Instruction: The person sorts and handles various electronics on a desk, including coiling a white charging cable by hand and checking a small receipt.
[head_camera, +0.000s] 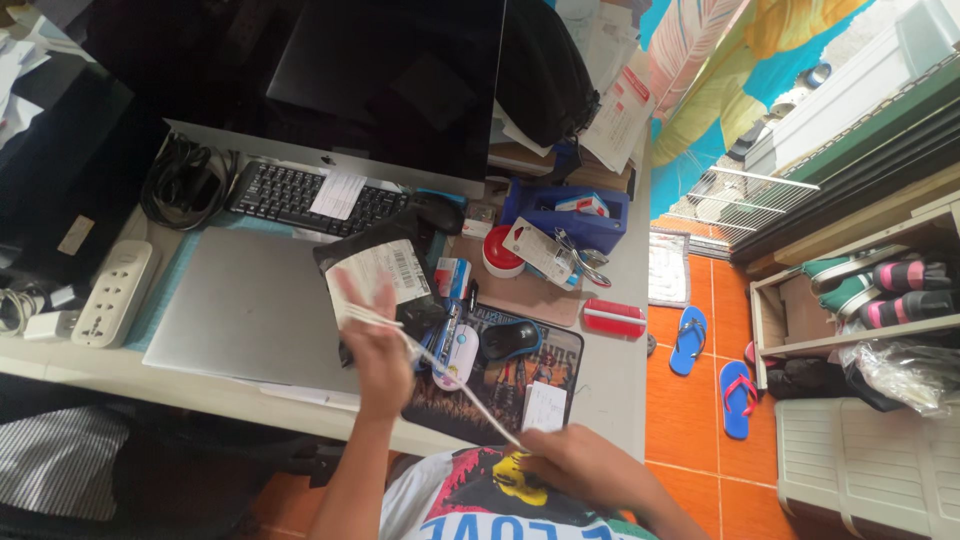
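Your right hand (590, 465) sits lowest in the view, just above the printed shirt, with its fingers closed on the near end of a thin white cable (440, 365). That cable runs taut and diagonally up and to the left to your left hand (375, 345), which is raised over the front edge of the worktop (620, 390); its fingers are pinched on the far end of the cable, with the remaining fingertips spread upward. Directly behind the left hand lies a black flat package with a white label (385, 265), resting partly on a closed silver laptop (250, 305). Just to the right of the left hand, on a printed mouse mat (545, 350), you see a small white device (458, 355) beside a blue pen, then a dark computer mouse (510, 338), and a white card (545, 405) near the mat's front corner. Further back stand a black keyboard (300, 195) under a large dark monitor (390, 80), a coil of black cables (185, 180), and a white power strip (115, 295) at the left. Toward the right rear are a blue tape dispenser (570, 215), a red-and-white tape roll (500, 255), and a red stapler-shaped item (613, 317). Beyond the worktop, blue sandals (690, 340) lie on the orange tiled floor (700, 440) near a shoe shelf (860, 300).
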